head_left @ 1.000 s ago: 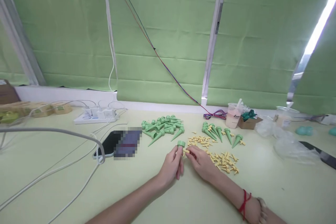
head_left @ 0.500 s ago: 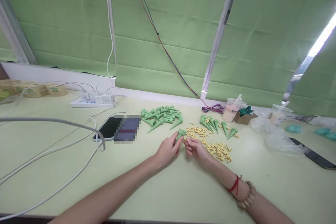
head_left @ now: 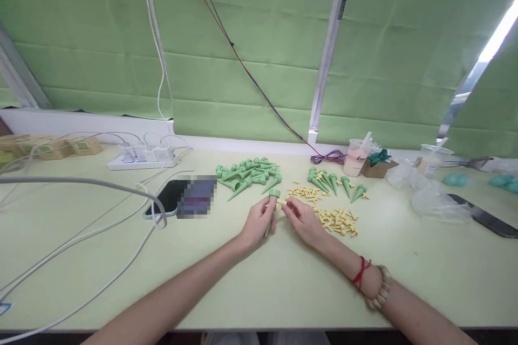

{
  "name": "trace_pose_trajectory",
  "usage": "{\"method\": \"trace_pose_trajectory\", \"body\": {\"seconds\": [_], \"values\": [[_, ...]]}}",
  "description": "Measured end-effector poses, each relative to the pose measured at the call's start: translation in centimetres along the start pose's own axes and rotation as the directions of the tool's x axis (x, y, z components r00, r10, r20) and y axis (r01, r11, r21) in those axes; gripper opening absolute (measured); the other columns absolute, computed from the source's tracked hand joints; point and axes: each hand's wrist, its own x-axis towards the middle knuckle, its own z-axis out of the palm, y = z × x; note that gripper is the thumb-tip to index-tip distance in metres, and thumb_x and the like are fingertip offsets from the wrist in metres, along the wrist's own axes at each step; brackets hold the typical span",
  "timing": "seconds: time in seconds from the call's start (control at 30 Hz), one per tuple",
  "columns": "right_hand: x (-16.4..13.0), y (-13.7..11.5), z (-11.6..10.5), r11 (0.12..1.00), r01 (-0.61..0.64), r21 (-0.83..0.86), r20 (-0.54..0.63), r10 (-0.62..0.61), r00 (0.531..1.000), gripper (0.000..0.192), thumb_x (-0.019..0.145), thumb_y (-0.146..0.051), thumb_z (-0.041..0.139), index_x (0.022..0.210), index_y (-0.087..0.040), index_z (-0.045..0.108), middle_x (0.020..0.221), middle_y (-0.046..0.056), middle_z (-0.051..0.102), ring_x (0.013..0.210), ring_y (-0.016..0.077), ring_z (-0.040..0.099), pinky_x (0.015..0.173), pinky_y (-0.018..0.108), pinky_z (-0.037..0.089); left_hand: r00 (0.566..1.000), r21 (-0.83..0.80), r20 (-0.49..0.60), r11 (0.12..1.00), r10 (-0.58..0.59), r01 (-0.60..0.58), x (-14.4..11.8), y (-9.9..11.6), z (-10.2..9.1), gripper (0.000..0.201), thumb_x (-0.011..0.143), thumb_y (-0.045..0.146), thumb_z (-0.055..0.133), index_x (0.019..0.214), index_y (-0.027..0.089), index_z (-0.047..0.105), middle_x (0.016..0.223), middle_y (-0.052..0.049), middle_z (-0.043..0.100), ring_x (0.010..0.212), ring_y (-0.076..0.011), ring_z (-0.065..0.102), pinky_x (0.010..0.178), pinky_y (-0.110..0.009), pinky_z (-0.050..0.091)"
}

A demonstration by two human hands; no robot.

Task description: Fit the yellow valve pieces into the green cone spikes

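My left hand [head_left: 258, 222] is closed around a green plastic spike [head_left: 274, 194], its round cap up and its point showing below my fingers. Between the fingertips of my right hand [head_left: 304, 220] is a small yellow valve piece [head_left: 281, 202], held against the spike's side just under the cap; whether it sits in a hole I cannot tell. Two groups of loose yellow pieces [head_left: 336, 221] lie beyond and right of my right hand. Farther back is a pile of green spikes [head_left: 246, 173]. To the right stand or lie several green spikes with yellow pieces on them [head_left: 334, 183].
Two phones [head_left: 172, 197] lie left of the pile, one blurred, near a white power strip [head_left: 143, 159] with loose cables. At the right are a drink cup [head_left: 356, 157], a small cardboard box [head_left: 378, 168], plastic bags [head_left: 435, 202] and a dark phone [head_left: 485, 218].
The yellow piece now shows plainly at the side of the spike, and the spike's point has come into view below my left hand. The camera view has shifted slightly.
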Motion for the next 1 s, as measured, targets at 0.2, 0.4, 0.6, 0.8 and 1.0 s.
{"method": "trace_pose_trajectory", "body": {"seconds": [0.2,0.4,0.6,0.8,1.0], "values": [[0.2,0.3,-0.3,0.996,0.087,-0.022,-0.02,-0.087,0.996,0.027,0.089,-0.034,0.037,0.069,-0.019,0.048,0.068,0.001,0.05,0.064,0.0132,0.045,0.06,0.025,0.035,0.995,-0.01,0.095,1.0,0.006,-0.005,-0.4,0.3,0.1,0.033,0.081,0.052,0.038,0.07,0.021,0.033,0.041,0.009,0.045,0.028,-0.0069,0.035,0.033,-0.018,0.026],[0.1,-0.1,-0.9,0.962,-0.074,0.263,0.102,0.049,0.994,0.033,0.085,-0.041,0.042,0.062,-0.019,0.042,0.053,-0.003,0.042,0.052,0.0106,0.041,0.053,0.024,0.032,0.992,0.089,0.121,0.995,0.037,-0.048,-0.5,0.7,-0.3,0.029,0.083,0.048,0.037,0.072,0.021,0.035,0.048,0.008,0.05,0.03,-0.0061,0.034,0.036,-0.02,0.026],[0.3,0.4,-0.3,0.709,-0.295,0.64,0.314,0.109,0.943,0.037,0.08,-0.045,0.05,0.059,-0.019,0.034,0.054,-0.007,0.032,0.044,0.0071,0.038,0.049,0.023,0.029,0.992,0.233,0.082,0.966,0.094,-0.111,-0.4,1.1,-0.7,0.029,0.082,0.044,0.04,0.066,0.021,0.036,0.052,0.006,0.053,0.036,-0.0072,0.037,0.042,-0.021,0.029],[0.1,-0.4,-0.6,0.941,-0.147,0.305,0.174,0.096,0.98,0.039,0.089,-0.046,0.031,0.064,-0.019,0.041,0.051,-0.005,0.038,0.046,0.0095,0.039,0.051,0.024,0.032,0.998,0.09,-0.022,0.995,0.055,-0.052,-0.4,0.9,0.0,0.034,0.083,0.049,0.037,0.066,0.02,0.041,0.04,0.008,0.034,0.035,-0.0078,0.031,0.039,-0.02,0.023],[0.1,-0.2,-1.6,0.961,0.13,-0.242,0.103,-0.108,0.989,0.026,0.091,-0.036,0.034,0.078,-0.02,0.051,0.067,0.0,0.052,0.059,0.0126,0.046,0.057,0.025,0.031,0.996,0.053,-0.085,0.999,0.009,-0.005,-0.3,1.0,0.3,0.041,0.079,0.051,0.042,0.056,0.018,0.042,0.043,0.006,0.032,0.041,-0.008,0.031,0.042,-0.021,0.024]]}}
